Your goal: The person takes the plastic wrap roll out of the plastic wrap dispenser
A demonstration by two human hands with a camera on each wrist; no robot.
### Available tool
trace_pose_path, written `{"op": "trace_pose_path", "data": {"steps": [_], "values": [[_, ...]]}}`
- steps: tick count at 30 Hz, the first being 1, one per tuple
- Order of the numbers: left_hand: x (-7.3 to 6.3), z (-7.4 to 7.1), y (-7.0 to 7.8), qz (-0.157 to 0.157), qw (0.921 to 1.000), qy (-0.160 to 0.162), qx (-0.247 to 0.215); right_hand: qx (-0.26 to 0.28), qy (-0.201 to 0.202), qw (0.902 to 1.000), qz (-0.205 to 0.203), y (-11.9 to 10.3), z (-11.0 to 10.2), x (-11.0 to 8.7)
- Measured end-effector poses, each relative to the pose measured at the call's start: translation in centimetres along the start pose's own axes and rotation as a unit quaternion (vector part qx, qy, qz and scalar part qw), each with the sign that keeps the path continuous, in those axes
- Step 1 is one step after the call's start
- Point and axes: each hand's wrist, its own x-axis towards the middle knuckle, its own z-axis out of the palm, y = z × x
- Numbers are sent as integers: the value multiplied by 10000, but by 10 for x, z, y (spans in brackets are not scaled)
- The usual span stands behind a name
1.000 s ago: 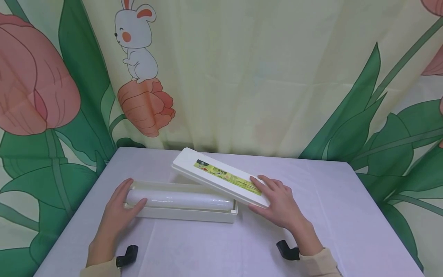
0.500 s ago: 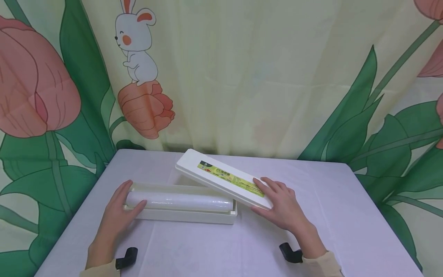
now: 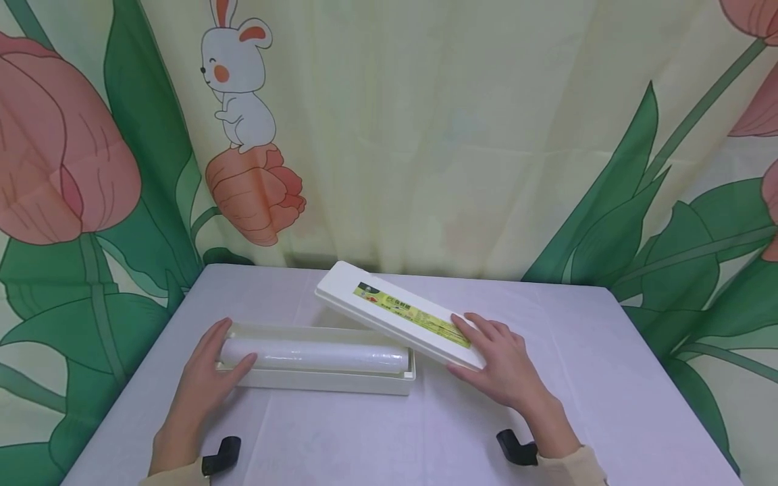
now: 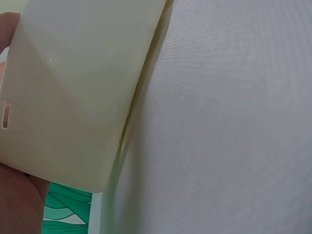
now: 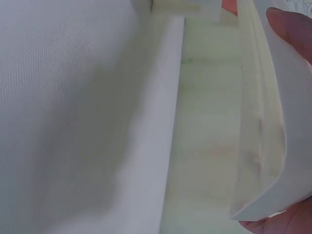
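Observation:
A long white plastic box (image 3: pixel 322 382) lies on the table with its top uncovered, holding a shiny roll of cling film (image 3: pixel 316 355). My left hand (image 3: pixel 205 378) grips the box's left end, thumb at the front and fingers behind. In the left wrist view the pale box wall (image 4: pixel 83 92) fills the upper left. The lid (image 3: pixel 343 280), white with a yellow-green label (image 3: pixel 413 314), slants above the box's right end. My right hand (image 3: pixel 503 364) holds its right end. The right wrist view shows the lid's hollow underside (image 5: pixel 265 112) and my thumb (image 5: pixel 291 30).
A white cloth covers the table (image 3: pixel 365 445). Behind it hangs a curtain (image 3: pixel 462 148) printed with tulips and a rabbit (image 3: pixel 246 118). Black angled pieces (image 3: pixel 221 456) stick out at both wrists.
My right hand has carried the lid a little to the right, so it overlaps less of the box. The left hand stays on the box. The head view has shifted slightly.

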Motion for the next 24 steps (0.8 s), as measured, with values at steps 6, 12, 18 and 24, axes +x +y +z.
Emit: {"op": "trace_pose_path", "data": {"steps": [6,12,18,24], "values": [[0,-1,0,14,10000,-40,61,-43,59,10000,-17,5,-1,-3],[-1,-1,0,-38,9999,-63,76,-41,214,9997,-71,9,-1,-7],[-1,0,-1,-36,10000,-25,67,-36,88,9999,107,11,-1,-11],[0,0,0,-1,10000,-3,51,-56,115,9997,194,13,-1,-15]]}}
